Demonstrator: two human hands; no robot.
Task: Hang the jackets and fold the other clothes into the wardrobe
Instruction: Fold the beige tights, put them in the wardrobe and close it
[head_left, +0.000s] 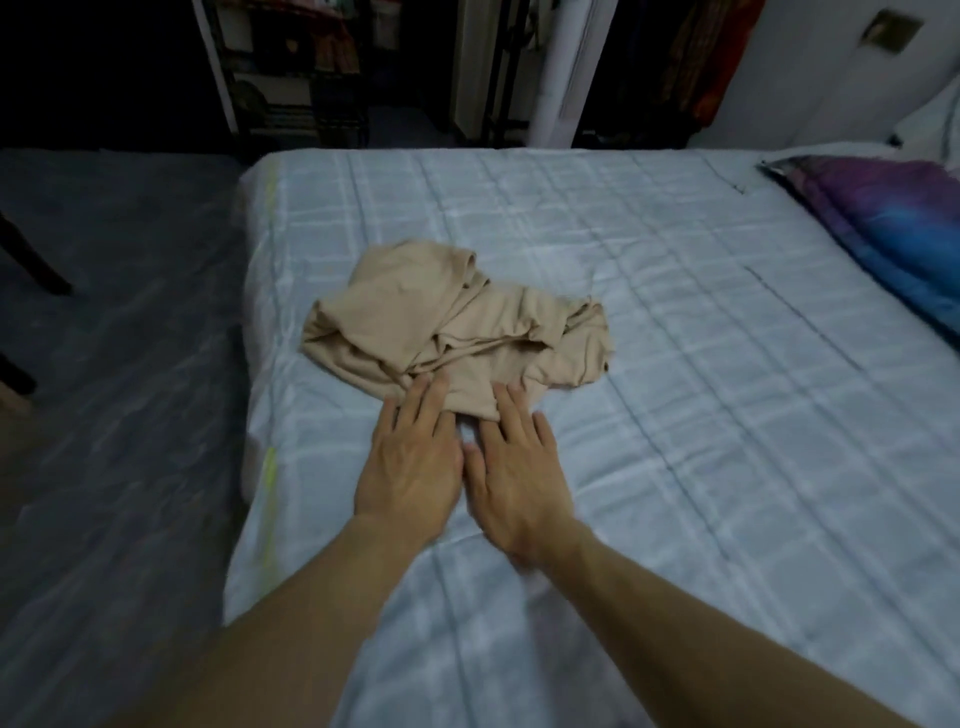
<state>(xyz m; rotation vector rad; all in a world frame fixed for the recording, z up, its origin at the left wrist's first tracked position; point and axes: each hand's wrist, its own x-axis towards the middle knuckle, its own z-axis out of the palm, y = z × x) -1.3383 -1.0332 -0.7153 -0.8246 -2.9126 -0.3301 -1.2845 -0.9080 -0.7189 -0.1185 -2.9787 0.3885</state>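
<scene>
A crumpled beige garment (457, 325) lies in a heap on the pale blue checked bed cover (675, 364). My left hand (410, 457) lies flat on the bed with straight fingers, its fingertips touching the garment's near edge. Right beside it, my right hand (514, 473) is also flat, with its fingertips on the same edge. Neither hand holds anything. The open wardrobe (311, 67) stands dark behind the bed, with clothes hanging at its right (701, 57).
A purple and blue pillow (883, 234) lies at the bed's right side. Left of the bed is a dark grey covered surface (114, 364), with dark furniture legs (31, 260) at the far left. The wall has a switch plate (891, 31).
</scene>
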